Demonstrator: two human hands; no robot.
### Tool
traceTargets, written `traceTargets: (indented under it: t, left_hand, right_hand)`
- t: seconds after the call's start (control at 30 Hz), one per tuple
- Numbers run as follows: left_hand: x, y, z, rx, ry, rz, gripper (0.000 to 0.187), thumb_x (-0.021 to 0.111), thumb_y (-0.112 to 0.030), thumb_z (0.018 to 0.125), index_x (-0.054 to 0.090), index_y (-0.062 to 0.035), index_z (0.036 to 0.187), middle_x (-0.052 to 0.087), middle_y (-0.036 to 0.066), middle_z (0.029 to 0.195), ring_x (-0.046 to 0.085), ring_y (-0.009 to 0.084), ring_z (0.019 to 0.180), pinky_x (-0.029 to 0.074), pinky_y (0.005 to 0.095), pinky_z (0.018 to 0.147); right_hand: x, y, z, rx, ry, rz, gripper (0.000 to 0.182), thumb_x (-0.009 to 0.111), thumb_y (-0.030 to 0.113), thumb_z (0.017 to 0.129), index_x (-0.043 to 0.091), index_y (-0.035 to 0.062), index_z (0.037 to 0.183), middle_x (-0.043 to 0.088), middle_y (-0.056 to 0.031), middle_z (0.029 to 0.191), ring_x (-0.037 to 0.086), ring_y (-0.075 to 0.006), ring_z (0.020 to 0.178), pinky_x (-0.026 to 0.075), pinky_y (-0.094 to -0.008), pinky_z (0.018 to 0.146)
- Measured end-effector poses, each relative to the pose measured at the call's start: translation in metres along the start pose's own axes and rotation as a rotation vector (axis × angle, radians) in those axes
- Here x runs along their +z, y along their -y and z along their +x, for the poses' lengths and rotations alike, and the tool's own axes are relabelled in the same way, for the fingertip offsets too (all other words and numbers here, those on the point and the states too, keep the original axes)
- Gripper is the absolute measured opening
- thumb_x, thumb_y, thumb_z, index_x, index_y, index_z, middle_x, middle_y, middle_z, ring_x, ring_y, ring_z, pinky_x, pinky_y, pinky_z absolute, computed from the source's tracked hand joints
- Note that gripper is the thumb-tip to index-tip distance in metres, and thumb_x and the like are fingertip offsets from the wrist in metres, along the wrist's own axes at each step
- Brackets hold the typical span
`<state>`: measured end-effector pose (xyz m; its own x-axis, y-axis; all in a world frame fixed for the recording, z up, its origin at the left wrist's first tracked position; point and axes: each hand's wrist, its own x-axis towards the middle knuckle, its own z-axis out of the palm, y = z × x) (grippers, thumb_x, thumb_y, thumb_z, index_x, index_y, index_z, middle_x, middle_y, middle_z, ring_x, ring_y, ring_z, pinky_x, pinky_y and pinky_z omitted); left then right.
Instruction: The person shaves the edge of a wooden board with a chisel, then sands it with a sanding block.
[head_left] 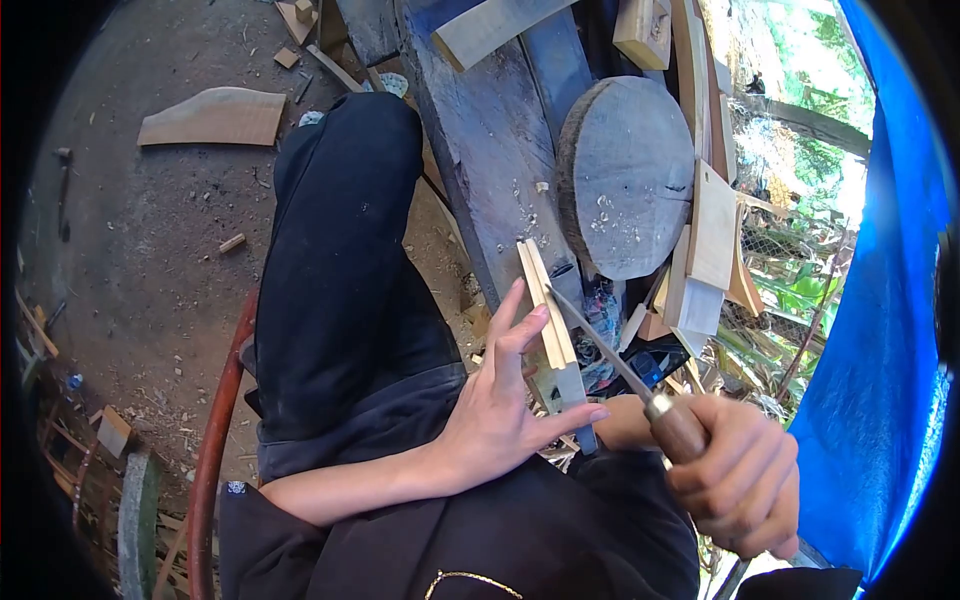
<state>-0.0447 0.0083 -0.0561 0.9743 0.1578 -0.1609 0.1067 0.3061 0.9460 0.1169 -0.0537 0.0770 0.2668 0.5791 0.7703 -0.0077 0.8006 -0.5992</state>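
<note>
My left hand (500, 395) steadies a pale, narrow wooden strip (545, 305) that has a groove along its length. Its index fingertip lies against the strip's edge, and the thumb stretches out past the lower end. In my right hand (738, 478), the fingers wrap around the brown wooden handle of a chisel (610, 355). The chisel's slim metal blade slants up to the left, its tip right at the strip's right edge. Under the strip runs the near end of a dark, worn plank bench (490, 160).
A round slab of log (635, 180) sits on the bench with shavings on it. Offcuts (710, 225) stack along the right side, beside a blue tarp (850, 400). A curved board (215, 116) lies on the dirt floor. A red-brown bar (222, 420) stands beside my leg.
</note>
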Motion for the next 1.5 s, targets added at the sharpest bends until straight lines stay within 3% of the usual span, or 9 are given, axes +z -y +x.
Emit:
traceTargets:
  t: [0.13,0.23,0.37,0.5,1.07,1.17,1.33,1.4,1.5]
  left_hand:
    - [0.000,-0.001,0.012,0.148,-0.031,0.119,0.108,0.095,-0.043,0.083,0.021,-0.0098,0.154,0.011,0.045,0.171,0.049,0.0587,0.145,0.058,0.0555,0.110]
    - [0.002,-0.002,0.013,0.091,0.014,0.079,0.112,0.100,-0.039,0.078,0.019,-0.0105,0.149,0.007,0.046,0.171,0.041,0.0571,0.152,0.050,0.0545,0.119]
    - [0.002,0.000,0.013,0.107,0.005,0.065,0.111,0.101,-0.037,0.078,0.020,-0.0111,0.149,0.009,0.045,0.171,0.040,0.0575,0.152,0.051,0.0549,0.118]
    - [0.001,0.001,0.015,0.112,-0.006,0.063,0.111,0.101,-0.035,0.078,0.020,-0.0128,0.150,0.010,0.045,0.171,0.040,0.0580,0.152,0.052,0.0559,0.117]
    - [-0.002,-0.003,0.019,0.107,-0.020,0.114,0.110,0.101,-0.040,0.077,0.022,-0.0123,0.149,0.019,0.046,0.168,0.049,0.0613,0.144,0.058,0.0559,0.110]
    - [-0.002,-0.003,0.019,0.106,-0.014,0.115,0.109,0.101,-0.040,0.077,0.023,-0.0122,0.148,0.020,0.046,0.168,0.049,0.0614,0.143,0.058,0.0560,0.110]
    - [-0.002,-0.005,0.020,0.090,-0.021,0.109,0.110,0.102,-0.039,0.075,0.024,-0.0115,0.148,0.021,0.047,0.167,0.050,0.0618,0.143,0.058,0.0563,0.109]
    - [-0.002,-0.003,0.020,0.102,-0.019,0.100,0.110,0.102,-0.039,0.075,0.025,-0.0115,0.148,0.021,0.047,0.167,0.050,0.0619,0.142,0.058,0.0562,0.109]
    - [-0.002,-0.003,0.022,0.115,-0.023,0.104,0.109,0.102,-0.039,0.075,0.025,-0.0116,0.148,0.021,0.048,0.167,0.051,0.0620,0.142,0.059,0.0559,0.108]
  right_hand:
    - [-0.013,-0.001,-0.010,0.226,0.027,-0.095,0.057,0.045,0.039,0.118,0.059,0.0034,0.076,0.059,-0.0099,0.059,0.050,-0.0154,0.040,0.042,-0.0341,0.038]
    - [-0.005,0.002,-0.004,-0.050,-0.062,-0.049,0.058,0.041,0.036,0.119,0.060,0.0036,0.074,0.056,-0.0079,0.055,0.047,-0.0164,0.038,0.040,-0.0347,0.036]
    - [-0.012,0.005,-0.010,0.124,-0.119,-0.078,0.055,0.042,0.031,0.118,0.058,0.0036,0.073,0.055,-0.0067,0.054,0.046,-0.0134,0.038,0.038,-0.0326,0.035]
    - [-0.015,0.000,-0.007,-0.084,-0.101,0.061,0.047,0.053,0.035,0.112,0.062,0.0040,0.079,0.058,-0.0089,0.057,0.050,-0.0160,0.038,0.035,-0.0336,0.033]
    - [-0.022,-0.012,-0.002,-0.045,0.020,0.113,0.049,0.050,0.034,0.113,0.059,0.0042,0.076,0.057,-0.0084,0.057,0.048,-0.0146,0.040,0.034,-0.0326,0.035]
    - [-0.025,-0.007,-0.013,0.251,-0.064,-0.015,0.055,0.044,0.032,0.117,0.058,0.0034,0.072,0.054,-0.0077,0.055,0.045,-0.0129,0.038,0.033,-0.0302,0.035]
    - [-0.025,-0.013,-0.011,-0.088,-0.067,0.088,0.060,0.045,0.039,0.118,0.060,0.0020,0.073,0.054,-0.0070,0.055,0.043,-0.0149,0.038,0.031,-0.0308,0.036]
    - [-0.031,-0.009,-0.016,0.284,-0.103,0.001,0.057,0.045,0.035,0.117,0.059,0.0028,0.072,0.053,-0.0069,0.054,0.043,-0.0145,0.037,0.031,-0.0306,0.036]
    - [-0.034,-0.016,-0.020,0.157,-0.110,-0.004,0.059,0.044,0.037,0.117,0.060,0.0022,0.073,0.053,-0.0082,0.054,0.043,-0.0146,0.038,0.030,-0.0306,0.036]
